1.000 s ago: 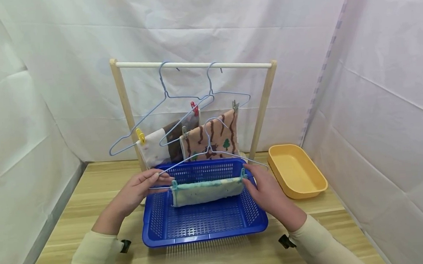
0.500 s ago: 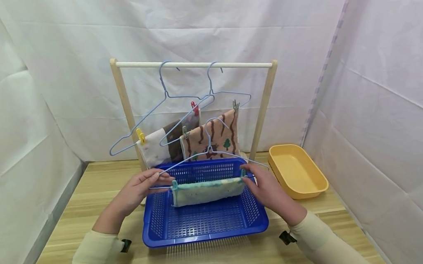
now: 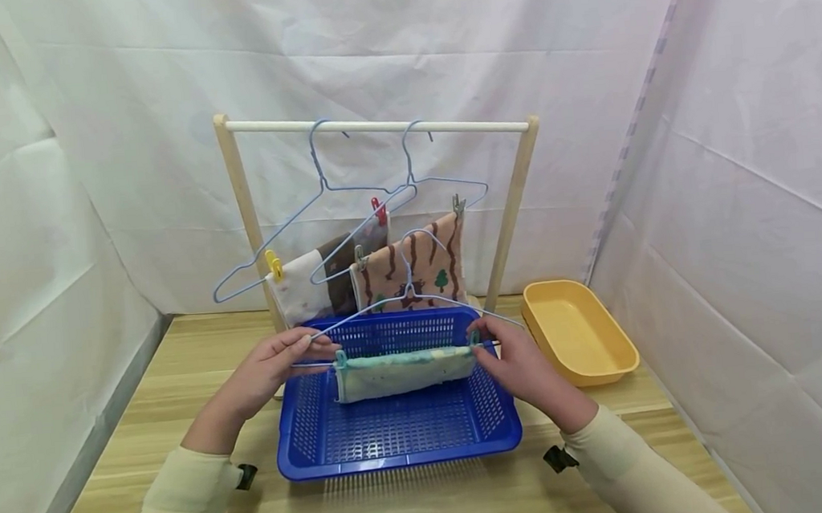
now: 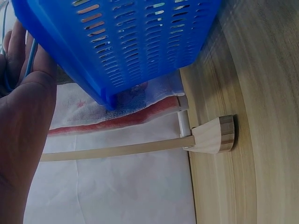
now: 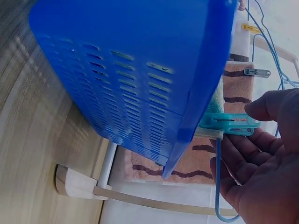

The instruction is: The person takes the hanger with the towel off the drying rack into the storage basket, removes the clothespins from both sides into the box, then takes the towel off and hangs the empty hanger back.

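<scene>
My left hand (image 3: 268, 374) holds the left end of a blue wire hanger (image 3: 365, 312), thumb over the wire and fingers spread behind it. A folded pale green-and-teal towel (image 3: 406, 376) lies over the hanger's bottom bar, above the blue basket (image 3: 398, 460). One teal clothespin (image 3: 341, 359) clips the towel's left end. At the right end, my right hand (image 3: 524, 367) pinches a second teal clothespin (image 5: 229, 122) between thumb and fingers. That pin sits on the towel and wire in the right wrist view. The hanger's hook stands up in front of the rack.
Behind the basket stands a wooden rack (image 3: 521, 183) with two hangers on its white rod (image 3: 466, 125). They carry a white-and-dark towel (image 3: 305, 289) and a brown-striped towel (image 3: 415, 268), both pinned. A yellow tray (image 3: 580, 332) sits right on the wooden table (image 3: 174, 380).
The right fingers have shifted slightly at the right clothespin. The hanger and towel have drifted a touch to the right. The left hand keeps its hold.
</scene>
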Demonstrator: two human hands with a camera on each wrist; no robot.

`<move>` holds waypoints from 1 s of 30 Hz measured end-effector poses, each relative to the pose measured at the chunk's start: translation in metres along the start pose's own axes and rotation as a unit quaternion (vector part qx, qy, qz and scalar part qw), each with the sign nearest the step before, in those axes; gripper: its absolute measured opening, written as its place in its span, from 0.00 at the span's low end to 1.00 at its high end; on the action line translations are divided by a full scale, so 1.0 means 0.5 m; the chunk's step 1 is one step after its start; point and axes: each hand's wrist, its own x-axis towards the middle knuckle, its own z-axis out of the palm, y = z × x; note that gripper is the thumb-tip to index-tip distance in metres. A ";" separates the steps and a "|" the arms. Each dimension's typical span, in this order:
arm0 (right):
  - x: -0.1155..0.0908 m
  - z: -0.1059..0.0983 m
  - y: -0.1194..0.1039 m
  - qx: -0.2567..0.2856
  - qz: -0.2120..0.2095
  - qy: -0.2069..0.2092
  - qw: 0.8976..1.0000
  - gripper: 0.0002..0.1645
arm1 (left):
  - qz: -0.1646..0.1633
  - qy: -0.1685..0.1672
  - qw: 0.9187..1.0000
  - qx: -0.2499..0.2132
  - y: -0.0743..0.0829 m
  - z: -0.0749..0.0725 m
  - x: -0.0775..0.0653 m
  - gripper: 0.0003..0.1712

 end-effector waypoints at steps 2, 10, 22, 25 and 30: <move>0.000 -0.001 -0.001 0.002 0.003 0.000 1.000 0.12 | -0.001 0.000 1.000 0.000 0.000 0.001 0.000 0.24; 0.002 0.001 0.001 -0.013 -0.003 0.010 1.000 0.10 | -0.002 0.000 1.000 0.007 -0.005 -0.002 -0.001 0.24; 0.002 0.006 0.003 -0.030 -0.013 0.027 0.999 0.09 | -0.001 0.000 1.000 0.009 -0.005 -0.003 -0.002 0.23; 0.002 0.006 0.001 -0.032 -0.010 0.044 0.998 0.09 | 0.001 0.000 1.000 0.010 -0.003 -0.002 -0.001 0.23; 0.000 0.008 0.001 -0.043 -0.016 0.075 0.996 0.09 | 0.000 0.001 1.000 0.009 -0.002 -0.001 -0.001 0.24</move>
